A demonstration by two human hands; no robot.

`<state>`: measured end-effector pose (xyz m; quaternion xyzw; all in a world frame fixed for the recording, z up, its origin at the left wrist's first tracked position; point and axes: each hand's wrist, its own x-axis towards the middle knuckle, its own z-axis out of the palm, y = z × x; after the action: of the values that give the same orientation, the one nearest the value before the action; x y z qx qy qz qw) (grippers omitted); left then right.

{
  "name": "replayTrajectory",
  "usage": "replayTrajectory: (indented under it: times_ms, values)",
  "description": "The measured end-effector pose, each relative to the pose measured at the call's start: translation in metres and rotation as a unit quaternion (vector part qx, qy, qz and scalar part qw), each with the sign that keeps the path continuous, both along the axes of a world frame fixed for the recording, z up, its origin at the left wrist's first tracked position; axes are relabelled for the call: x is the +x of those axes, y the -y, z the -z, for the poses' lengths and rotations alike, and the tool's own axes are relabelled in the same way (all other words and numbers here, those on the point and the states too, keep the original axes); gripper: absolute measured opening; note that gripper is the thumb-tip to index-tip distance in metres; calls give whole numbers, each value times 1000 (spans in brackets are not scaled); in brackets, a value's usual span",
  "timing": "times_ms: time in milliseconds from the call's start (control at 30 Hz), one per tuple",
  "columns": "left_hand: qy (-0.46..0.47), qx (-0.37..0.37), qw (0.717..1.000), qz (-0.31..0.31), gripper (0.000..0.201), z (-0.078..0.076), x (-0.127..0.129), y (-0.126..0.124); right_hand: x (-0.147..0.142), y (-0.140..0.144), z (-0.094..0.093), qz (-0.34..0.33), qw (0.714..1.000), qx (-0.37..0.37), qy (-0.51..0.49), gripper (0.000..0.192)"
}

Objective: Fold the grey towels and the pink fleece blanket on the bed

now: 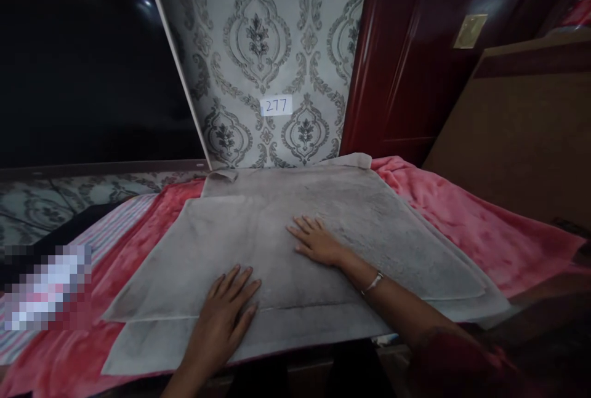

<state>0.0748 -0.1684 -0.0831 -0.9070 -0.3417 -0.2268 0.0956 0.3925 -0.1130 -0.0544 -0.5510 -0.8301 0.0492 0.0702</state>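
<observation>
A grey, plush-looking cloth (341, 201) lies spread out in front of me, folded or layered so that a lower layer shows along the near edge. Its far corners are curled up against the wall. My left hand (224, 312) rests flat near the front edge of the cloth, fingers spread. Farther in, close to the middle, my right hand (318, 241) also lies flat on it with the fingers apart. A bracelet circles my right wrist. Neither hand grips anything.
A pink blanket (438, 201) lies under the cloth and sticks out on both sides. Striped fabric (111, 219) is at the left. Behind are a large dark screen (92, 66), patterned wallpaper with a paper label (276, 105), and a dark red door (415, 47). A cardboard box (521, 115) stands right.
</observation>
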Motion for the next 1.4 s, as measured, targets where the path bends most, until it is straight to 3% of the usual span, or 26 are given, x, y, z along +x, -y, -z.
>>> replayTrajectory:
  times_ms: [100,233,333,433,500,633,733,800,900,1000,1100,1200,1333,1400]
  values:
    - [55,18,998,20,35,-1,-1,1,-3,44,4,-70,997,-27,-22,61]
    - [147,33,988,41,23,-1,4,4,-11,115,-11,-160,979,-99,-81,63]
    - [230,50,970,53,18,-1,3,8,-18,133,-28,-200,958,-154,-134,58]
    - [260,75,963,14,17,-4,-9,8,-31,102,-35,-183,963,-125,-154,57]
    - [229,76,968,-64,20,-8,-25,6,-46,60,-34,-154,977,-70,-131,60]
    - [133,26,962,-237,45,-10,-62,4,-88,-23,-22,-90,994,-8,-67,64]
    - [108,-8,950,-292,49,-5,-79,7,-113,-46,-9,-70,997,-9,-27,63]
    - [124,-9,947,-296,46,0,-83,10,-124,-36,-2,-122,992,-18,-15,63]
    - [188,6,939,-287,39,5,-84,11,-132,10,1,-249,967,-48,-37,65]
    - [290,20,921,-261,31,8,-85,10,-135,61,-8,-343,929,-109,-82,64]
    - [372,11,897,-238,28,10,-86,12,-138,76,-21,-384,900,-155,-137,59]
    - [431,-12,870,-238,28,10,-86,16,-143,38,-27,-321,926,-113,-162,58]
    - [502,-4,833,-233,32,9,-85,22,-161,-46,-21,-154,984,-38,-80,61]
    - [512,6,827,-234,34,8,-85,23,-177,-68,-15,-87,995,-30,-31,62]
